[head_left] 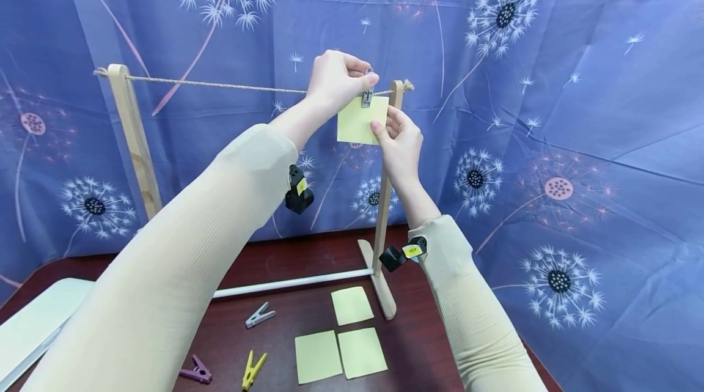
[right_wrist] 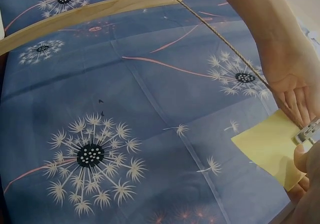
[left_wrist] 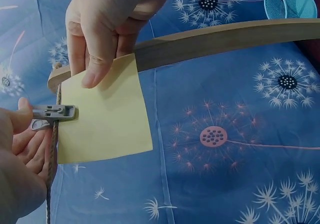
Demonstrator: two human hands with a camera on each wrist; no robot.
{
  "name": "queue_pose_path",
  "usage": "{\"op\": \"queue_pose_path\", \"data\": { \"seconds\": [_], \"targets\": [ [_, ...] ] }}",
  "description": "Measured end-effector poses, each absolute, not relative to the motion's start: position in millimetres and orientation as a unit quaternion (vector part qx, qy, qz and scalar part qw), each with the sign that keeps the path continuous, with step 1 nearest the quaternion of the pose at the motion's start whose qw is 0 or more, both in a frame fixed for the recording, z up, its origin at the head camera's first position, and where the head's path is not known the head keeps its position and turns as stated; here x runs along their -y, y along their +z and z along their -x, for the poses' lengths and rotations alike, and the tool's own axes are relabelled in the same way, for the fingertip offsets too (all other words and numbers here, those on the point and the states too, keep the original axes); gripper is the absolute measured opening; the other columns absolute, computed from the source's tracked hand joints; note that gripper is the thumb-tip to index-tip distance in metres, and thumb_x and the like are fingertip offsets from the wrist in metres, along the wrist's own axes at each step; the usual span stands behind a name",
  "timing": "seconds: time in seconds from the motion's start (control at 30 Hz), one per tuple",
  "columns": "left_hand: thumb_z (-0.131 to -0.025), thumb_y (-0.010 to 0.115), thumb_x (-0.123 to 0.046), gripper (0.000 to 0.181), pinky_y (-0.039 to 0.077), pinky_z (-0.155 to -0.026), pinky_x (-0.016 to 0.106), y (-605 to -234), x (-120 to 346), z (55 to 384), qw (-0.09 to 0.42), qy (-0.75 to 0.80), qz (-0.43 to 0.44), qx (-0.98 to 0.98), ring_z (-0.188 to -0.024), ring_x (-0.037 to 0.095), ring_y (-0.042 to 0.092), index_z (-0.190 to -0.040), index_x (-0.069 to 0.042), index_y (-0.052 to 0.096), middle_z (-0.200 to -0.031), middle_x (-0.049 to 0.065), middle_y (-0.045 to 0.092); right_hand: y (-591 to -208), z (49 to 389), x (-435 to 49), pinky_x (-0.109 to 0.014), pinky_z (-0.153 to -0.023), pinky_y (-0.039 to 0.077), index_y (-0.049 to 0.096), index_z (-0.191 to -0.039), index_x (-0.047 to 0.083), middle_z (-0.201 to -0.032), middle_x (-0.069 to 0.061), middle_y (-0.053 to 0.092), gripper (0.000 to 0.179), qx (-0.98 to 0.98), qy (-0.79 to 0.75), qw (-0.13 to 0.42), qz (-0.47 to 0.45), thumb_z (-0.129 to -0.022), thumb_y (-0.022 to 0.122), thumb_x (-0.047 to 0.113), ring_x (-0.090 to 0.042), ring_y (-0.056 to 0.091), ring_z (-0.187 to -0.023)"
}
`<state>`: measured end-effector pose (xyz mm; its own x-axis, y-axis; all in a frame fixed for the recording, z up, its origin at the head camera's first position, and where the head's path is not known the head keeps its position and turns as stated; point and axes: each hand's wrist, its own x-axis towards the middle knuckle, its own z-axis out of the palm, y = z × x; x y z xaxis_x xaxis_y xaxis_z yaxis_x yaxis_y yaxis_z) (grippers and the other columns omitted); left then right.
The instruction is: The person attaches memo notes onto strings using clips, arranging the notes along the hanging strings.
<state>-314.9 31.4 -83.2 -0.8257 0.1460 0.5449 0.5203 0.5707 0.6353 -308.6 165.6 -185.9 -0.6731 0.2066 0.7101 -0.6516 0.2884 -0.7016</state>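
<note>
My left hand [head_left: 333, 81] pinches the handle end of a grey clothespin [head_left: 366, 98] between thumb and fingers, up at the rope [head_left: 231, 84]. The clothespin's jaws overlap the top edge of a yellow paper note [head_left: 357, 120] at the rope, near the right post. In the left wrist view the note [left_wrist: 107, 121] lies along the rope, with the clothespin [left_wrist: 62, 112] crossing both. My right hand [head_left: 403, 146] pinches the note's right side, thumb in front and fingers behind.
The rope runs between two wooden posts [head_left: 134, 135] joined by a white bar [head_left: 294, 282]. On the dark red table are yellow notes [head_left: 318, 355], a grey clothespin [head_left: 260, 315], a yellow clothespin [head_left: 252, 370] and a purple clothespin [head_left: 198, 372]. A whitish panel [head_left: 41, 312] is at left.
</note>
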Motion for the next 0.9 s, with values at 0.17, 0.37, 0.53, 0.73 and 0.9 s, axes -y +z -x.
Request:
{"op": "queue_pose_path", "data": {
  "seconds": [0.17, 0.37, 0.53, 0.73, 0.9],
  "targets": [
    [-0.091, 0.070, -0.032, 0.039, 0.051, -0.088, 0.020, -85, -32, 315, 0.235, -0.419, 0.204, 0.853, -0.109, 0.011, 0.067, -0.124, -0.012, 0.069, -0.117, 0.004, 0.072, -190, 308, -166, -0.032, -0.085, 0.057, 0.060, -0.128, -0.005, -0.113, -0.023, 0.070, 0.040, 0.719, 0.565, 0.374, -0.158, -0.093, 0.067, 0.012, -0.030, 0.071, -0.099],
    [-0.090, 0.072, -0.030, 0.040, 0.051, -0.089, 0.021, -85, -33, 313, 0.246, -0.426, 0.209, 0.845, -0.108, 0.011, 0.067, -0.125, -0.010, 0.068, -0.117, 0.004, 0.072, -197, 307, -166, -0.032, -0.084, 0.057, 0.060, -0.127, -0.006, -0.111, -0.024, 0.070, 0.039, 0.724, 0.565, 0.366, -0.151, -0.092, 0.067, 0.012, -0.031, 0.071, -0.098],
    [-0.089, 0.072, -0.030, 0.041, 0.051, -0.089, 0.019, -84, -32, 311, 0.242, -0.435, 0.205, 0.843, -0.109, 0.009, 0.067, -0.126, -0.010, 0.067, -0.119, 0.003, 0.071, -204, 307, -164, -0.025, -0.079, 0.057, 0.060, -0.126, -0.007, -0.109, -0.024, 0.071, 0.038, 0.719, 0.575, 0.360, -0.152, -0.092, 0.067, 0.010, -0.032, 0.071, -0.096],
    [-0.089, 0.073, -0.030, 0.044, 0.050, -0.092, 0.019, -84, -29, 308, 0.235, -0.442, 0.200, 0.842, -0.111, 0.008, 0.066, -0.128, -0.011, 0.066, -0.122, 0.002, 0.070, -216, 308, -162, -0.026, -0.078, 0.058, 0.062, -0.122, -0.008, -0.106, -0.025, 0.071, 0.034, 0.725, 0.578, 0.341, -0.154, -0.093, 0.067, 0.008, -0.035, 0.071, -0.094],
    [-0.089, 0.073, -0.029, 0.044, 0.050, -0.092, 0.019, -87, -27, 303, 0.256, -0.471, 0.202, 0.820, -0.112, 0.009, 0.066, -0.129, -0.012, 0.065, -0.124, 0.003, 0.069, -225, 310, -161, -0.023, -0.075, 0.057, 0.063, -0.119, -0.009, -0.104, -0.025, 0.072, 0.030, 0.727, 0.577, 0.335, -0.161, -0.093, 0.065, 0.007, -0.036, 0.072, -0.092]
  ]
}}
